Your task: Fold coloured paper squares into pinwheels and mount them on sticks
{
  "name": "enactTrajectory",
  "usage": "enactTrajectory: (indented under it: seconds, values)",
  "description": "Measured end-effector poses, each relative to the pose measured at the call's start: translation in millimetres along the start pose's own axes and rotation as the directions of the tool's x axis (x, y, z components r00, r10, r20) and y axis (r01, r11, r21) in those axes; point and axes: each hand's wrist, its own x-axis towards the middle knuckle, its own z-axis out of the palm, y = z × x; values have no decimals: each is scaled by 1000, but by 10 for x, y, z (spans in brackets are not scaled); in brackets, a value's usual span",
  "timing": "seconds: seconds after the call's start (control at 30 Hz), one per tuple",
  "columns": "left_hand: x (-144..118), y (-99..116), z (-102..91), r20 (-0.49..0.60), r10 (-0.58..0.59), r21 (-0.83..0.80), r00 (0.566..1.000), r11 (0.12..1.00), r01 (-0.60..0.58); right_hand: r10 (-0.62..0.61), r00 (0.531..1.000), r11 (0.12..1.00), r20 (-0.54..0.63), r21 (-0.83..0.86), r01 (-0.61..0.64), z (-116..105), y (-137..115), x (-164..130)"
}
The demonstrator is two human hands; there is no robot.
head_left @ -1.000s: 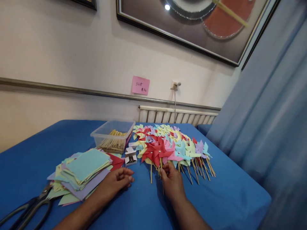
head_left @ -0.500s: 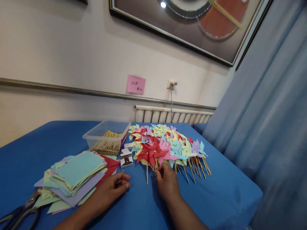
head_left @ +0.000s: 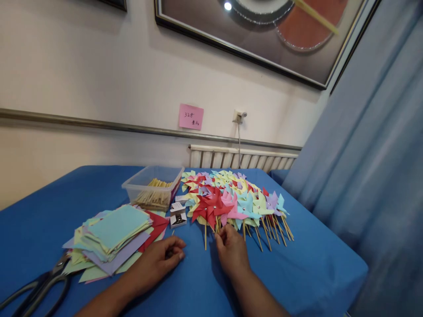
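Observation:
My right hand (head_left: 232,251) pinches the lower end of a thin wooden stick between thumb and fingertips. That stick belongs to a red paper pinwheel (head_left: 215,210), which lies at the front of a spread of many-coloured pinwheels (head_left: 246,205). Beside the stack of coloured paper (head_left: 120,226), my left hand (head_left: 167,255) rests with loosely curled fingers, a gap between them and the thumb. Nothing shows in it. A small white box (head_left: 178,215) holding dark metal bits stands just beyond the left hand. A short stick tip (head_left: 172,232) shows behind that hand's knuckles.
A clear plastic bin (head_left: 153,187) with wooden sticks stands behind the paper. Dark-handled scissors (head_left: 42,284) lie at the lower left. The blue tablecloth (head_left: 317,264) reaches an edge on the right, near a blue curtain (head_left: 373,154). A radiator (head_left: 244,157) runs along the wall.
My view has shifted slightly, moving the table things a little to the right in the picture. The right hand keeps its pinch on the stick; the left stays loosely curled.

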Motion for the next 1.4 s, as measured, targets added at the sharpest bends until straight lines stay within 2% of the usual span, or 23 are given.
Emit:
enactTrajectory:
  seconds: [0.17,0.43,0.57,0.63,0.7,0.8,0.83,0.87,0.97,1.03,1.07,1.1,1.13,1.17,1.2,1.27,1.4]
  values:
    - [-43,93,-3,8,10,52,1000,999,-11,6,999,996,52,84,-11,8,48,-13]
    - [-102,135,76,-52,-18,120,998,992,24,7,996,970,86,243,-28,65,116,-33]
    - [-99,220,83,-95,-31,157,995,986,45,-44,999,925,28,378,31,30,44,-62]
    - [-38,361,42,-135,-45,153,990,986,66,-80,996,895,-32,438,86,-55,-53,4]
    - [51,590,-21,-227,-13,121,974,992,41,-129,981,868,-143,462,181,-192,-194,150]
    - [174,1026,-108,-406,102,112,908,992,-61,-200,927,840,-316,433,329,-456,-460,454]
    - [202,1160,-125,-483,151,111,862,988,-110,-214,898,825,-385,420,377,-543,-552,547]
    - [224,1272,-134,-562,199,126,803,980,-155,-236,862,811,-448,397,429,-623,-638,624]
    - [264,1433,-154,-763,330,255,556,944,-211,-261,753,771,-604,339,539,-791,-824,758]
    - [292,1414,-210,-824,379,336,422,926,-175,-282,722,770,-632,300,564,-836,-856,816]
    - [311,1385,-261,-840,380,355,386,925,-138,-286,724,787,-628,277,552,-840,-843,857]
    - [332,1351,-325,-852,366,359,376,929,-91,-280,737,816,-616,252,521,-835,-813,913]
    - [355,1318,-397,-865,323,337,383,941,-33,-250,757,856,-604,227,464,-823,-770,981]
    - [379,1289,-471,-857,264,304,442,952,21,-206,783,897,-587,207,391,-805,-719,1060]
    - [401,1267,-540,-853,212,278,478,958,71,-155,809,933,-567,185,309,-783,-665,1141]
    - [433,1248,-637,-859,148,249,491,957,148,-94,847,969,-523,147,199,-734,-566,1284]
    - [433,1282,-647,-857,153,240,492,964,119,-61,879,979,-473,145,146,-654,-471,1396]
